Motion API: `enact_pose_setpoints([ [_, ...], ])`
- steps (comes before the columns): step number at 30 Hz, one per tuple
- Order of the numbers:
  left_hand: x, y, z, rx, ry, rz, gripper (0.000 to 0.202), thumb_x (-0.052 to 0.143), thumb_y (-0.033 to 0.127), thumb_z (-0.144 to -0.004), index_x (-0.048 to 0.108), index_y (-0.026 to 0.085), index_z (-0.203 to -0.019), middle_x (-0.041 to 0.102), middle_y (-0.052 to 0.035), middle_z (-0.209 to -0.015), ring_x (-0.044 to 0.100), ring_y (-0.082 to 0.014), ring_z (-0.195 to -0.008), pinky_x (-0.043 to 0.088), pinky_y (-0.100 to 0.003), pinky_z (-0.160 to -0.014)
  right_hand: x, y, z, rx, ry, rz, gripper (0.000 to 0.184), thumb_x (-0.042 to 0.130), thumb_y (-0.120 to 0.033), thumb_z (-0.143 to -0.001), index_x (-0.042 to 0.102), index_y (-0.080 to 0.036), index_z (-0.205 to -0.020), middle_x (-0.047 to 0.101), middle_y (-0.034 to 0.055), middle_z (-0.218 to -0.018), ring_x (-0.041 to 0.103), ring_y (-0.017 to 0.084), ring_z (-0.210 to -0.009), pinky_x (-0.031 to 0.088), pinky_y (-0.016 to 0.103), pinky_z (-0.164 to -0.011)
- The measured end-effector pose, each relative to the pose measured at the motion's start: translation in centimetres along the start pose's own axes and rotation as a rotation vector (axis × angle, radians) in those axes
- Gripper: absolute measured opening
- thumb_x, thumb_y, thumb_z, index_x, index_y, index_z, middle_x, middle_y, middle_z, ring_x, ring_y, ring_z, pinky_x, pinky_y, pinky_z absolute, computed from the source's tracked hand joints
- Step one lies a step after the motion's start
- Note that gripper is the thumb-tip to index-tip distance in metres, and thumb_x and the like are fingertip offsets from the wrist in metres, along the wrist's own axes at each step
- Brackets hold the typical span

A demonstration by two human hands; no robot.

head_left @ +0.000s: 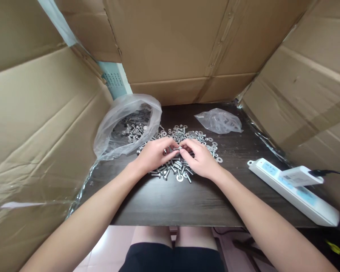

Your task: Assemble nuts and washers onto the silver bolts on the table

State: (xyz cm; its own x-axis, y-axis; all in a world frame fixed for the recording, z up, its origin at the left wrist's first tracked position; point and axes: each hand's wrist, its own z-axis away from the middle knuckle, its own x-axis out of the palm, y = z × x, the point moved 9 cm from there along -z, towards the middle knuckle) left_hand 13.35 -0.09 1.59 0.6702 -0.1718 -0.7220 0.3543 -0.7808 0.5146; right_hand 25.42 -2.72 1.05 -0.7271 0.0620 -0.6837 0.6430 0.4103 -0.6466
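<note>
nearest me is the bare front of the dark wood-grain table (170, 200), and off to my right on it lies a long white plastic power strip (294, 189), well apart from my hands.

further in, my left hand (154, 155) and my right hand (200, 158) meet fingertip to fingertip over the middle of the table. between them i hold a small silver metal bolt (177, 149). my left thumb and forefinger are pinched on one end and my right ones on the other, and it is too small to tell whether a washer sits under the right fingertips. the bolt's long axis runs left to right, level, across the gap between the two grips, so neither hand is nearer than the other. it is lifted just above a loose heap of silver bolts (172, 168) that lies under and in front of my knuckles.

beyond the hands is a scatter of flat silver washers (192, 134). behind my left hand, an open clear plastic bag of bolts (124, 124) gapes toward the heap. behind my right, apart from the washers, lies a smaller crumpled clear plastic bag (219, 121). brown cardboard walls (172, 49) close in the far side.
</note>
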Motion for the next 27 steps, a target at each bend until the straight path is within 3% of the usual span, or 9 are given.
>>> enact_pose_setpoints([
  [8, -0.11, 0.08, 0.0, 0.014, 0.013, -0.001, 0.014, 0.062, 0.03, -0.096, 0.064, 0.017, -0.098, 0.066, -0.0011, -0.088, 0.061, -0.01, -0.07, 0.048, -0.022, -0.065, 0.41, 0.31, -0.11, 0.003, -0.039, 0.046, 0.027, 0.044, -0.031, -0.102, 0.057, -0.02, -0.081, 0.062, 0.0037, -0.077, 0.053, 0.02, -0.081, 0.04, 0.035, -0.076],
  [14, -0.07, -0.11, -0.02, 0.013, 0.011, 0.009, 0.013, 0.065, 0.029, -0.095, 0.065, 0.017, -0.1, 0.068, -0.0005, -0.089, 0.062, -0.0096, -0.071, 0.047, -0.021, -0.066, 0.04, 0.24, 0.0, 0.009, 0.003, -0.005, 0.011, 0.052, -0.025, -0.095, 0.06, -0.021, -0.1, 0.066, 0.004, -0.09, 0.059, 0.02, -0.087, 0.044, 0.034, -0.081],
  [18, -0.12, -0.05, 0.02, 0.014, 0.013, 0.019, 0.014, 0.067, 0.03, -0.094, 0.065, 0.018, -0.1, 0.068, 0.0006, -0.088, 0.061, -0.0087, -0.069, 0.047, -0.02, -0.067, -0.2, -0.11, 0.0, -0.027, 0.035, 0.041, 0.008, 0.057, -0.02, -0.088, 0.059, -0.021, -0.095, 0.066, 0.0019, -0.086, 0.06, 0.019, -0.083, 0.041, 0.037, -0.085],
  [27, -0.07, -0.15, -0.07, 0.021, 0.014, 0.006, 0.013, 0.066, 0.03, -0.095, 0.065, 0.017, -0.098, 0.067, 0.0011, -0.087, 0.061, -0.0085, -0.07, 0.047, -0.02, -0.066, 0.12, 0.27, -0.1, 0.013, -0.006, 0.089, 0.018, 0.05, -0.031, -0.098, 0.062, -0.02, -0.09, 0.068, 0.0024, -0.083, 0.059, 0.021, -0.085, 0.037, 0.038, -0.084],
])
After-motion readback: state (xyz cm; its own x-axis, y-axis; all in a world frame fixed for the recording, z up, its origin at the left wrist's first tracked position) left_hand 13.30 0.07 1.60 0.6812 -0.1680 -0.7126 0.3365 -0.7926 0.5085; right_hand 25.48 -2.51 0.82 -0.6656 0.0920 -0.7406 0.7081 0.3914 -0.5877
